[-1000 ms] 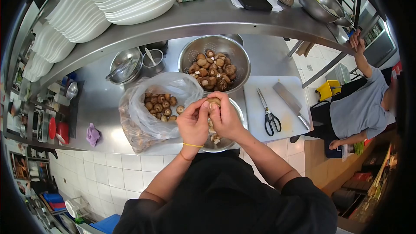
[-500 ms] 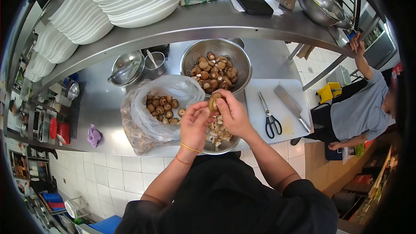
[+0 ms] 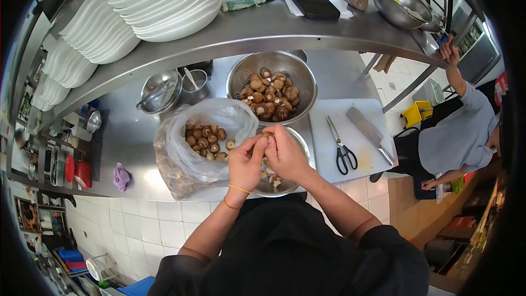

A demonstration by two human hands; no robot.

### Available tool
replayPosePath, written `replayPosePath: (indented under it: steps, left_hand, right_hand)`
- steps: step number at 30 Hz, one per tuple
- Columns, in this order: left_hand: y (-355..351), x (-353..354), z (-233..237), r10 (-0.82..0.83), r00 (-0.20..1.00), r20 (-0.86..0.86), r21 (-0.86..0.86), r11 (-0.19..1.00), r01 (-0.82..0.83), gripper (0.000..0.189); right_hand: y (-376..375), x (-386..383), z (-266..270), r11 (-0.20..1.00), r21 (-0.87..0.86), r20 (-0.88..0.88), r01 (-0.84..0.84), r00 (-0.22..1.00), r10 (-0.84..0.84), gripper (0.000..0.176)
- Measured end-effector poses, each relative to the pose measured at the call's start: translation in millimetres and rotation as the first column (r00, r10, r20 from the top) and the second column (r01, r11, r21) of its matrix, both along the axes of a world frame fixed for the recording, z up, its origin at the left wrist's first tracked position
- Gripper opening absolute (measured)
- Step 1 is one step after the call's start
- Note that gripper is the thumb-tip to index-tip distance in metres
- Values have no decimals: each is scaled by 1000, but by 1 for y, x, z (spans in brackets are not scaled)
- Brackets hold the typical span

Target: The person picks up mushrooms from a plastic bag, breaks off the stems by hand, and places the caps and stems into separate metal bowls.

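Note:
Both of my hands meet above a steel bowl (image 3: 303, 148) that holds pale mushroom pieces. My left hand (image 3: 246, 165) and my right hand (image 3: 287, 156) are closed on one brown mushroom (image 3: 268, 135), mostly covered by the fingers. Left of them, an open clear plastic bag (image 3: 183, 167) has brown mushrooms (image 3: 203, 142) inside. Behind my hands, a steel colander (image 3: 308, 79) is heaped with mushrooms (image 3: 271, 94).
On the right, a white cutting board (image 3: 329, 167) bears scissors (image 3: 342, 151) and a cleaver (image 3: 364, 124). Plates (image 3: 170, 8) and a phone (image 3: 309, 0) lie on the shelf (image 3: 246, 35). A person (image 3: 455, 131) stands at the right.
The mushroom has moved down slightly and is now more covered, with my hands closer together around it. My right hand has shifted a little left and down.

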State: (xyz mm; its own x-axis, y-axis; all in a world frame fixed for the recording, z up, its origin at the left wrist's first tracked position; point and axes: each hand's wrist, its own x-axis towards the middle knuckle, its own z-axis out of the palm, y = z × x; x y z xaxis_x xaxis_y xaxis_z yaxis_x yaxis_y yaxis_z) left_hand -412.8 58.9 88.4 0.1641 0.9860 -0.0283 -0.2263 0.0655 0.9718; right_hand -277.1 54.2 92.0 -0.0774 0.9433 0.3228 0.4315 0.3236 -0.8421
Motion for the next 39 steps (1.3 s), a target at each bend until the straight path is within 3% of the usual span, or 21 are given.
replayPosePath:
  steps: [2,5,9,10,11,12,14,16,18,20,28,30,39]
  left_hand:
    - [0,0,0,45,979,-199,130,991,-19,28]
    - [0,2,0,84,947,-311,193,981,-23,27]
    - [4,6,-10,71,964,-255,157,987,-31,27]
    - [6,7,-12,30,997,-76,67,997,-25,27]
    - [6,7,-14,3,994,108,-20,1000,-1,27]
    - [5,8,-11,3,994,107,-20,1000,0,27]
    - [4,7,-2,48,913,406,-147,989,13,26]
    - [0,7,6,58,911,408,-168,986,12,26]
    - [-2,7,2,65,909,413,-188,982,15,26]
    - [-1,6,-13,44,869,493,-151,988,35,26]
    - [4,10,-6,38,940,338,-89,996,-8,26]
    - [4,12,-6,42,945,326,-79,997,-18,25]
    - [7,18,-3,125,991,54,93,987,-129,21]
  right_hand:
    - [2,-1,-4,1000,25,19,5,1000,-6,23]
    - [6,0,-6,998,55,31,-5,1000,3,22]
    - [13,7,-14,995,67,-14,-68,997,70,25]
    - [14,9,-12,995,68,-14,-70,997,71,25]
    - [15,11,-10,995,15,-120,-95,988,96,26]
    - [15,11,-6,992,-35,-227,-124,967,113,27]
    - [11,10,-1,993,-81,-321,-85,946,55,28]
    - [9,9,-2,990,-132,-409,-50,913,-9,29]
    - [9,11,-8,999,53,-99,10,995,-4,30]
    - [6,6,-9,999,2,-137,33,990,-33,30]
    - [2,2,-12,997,-72,-177,34,983,-46,25]
    - [3,2,-17,998,19,-90,61,994,-59,24]
    - [7,2,-26,997,64,-81,49,996,-44,26]
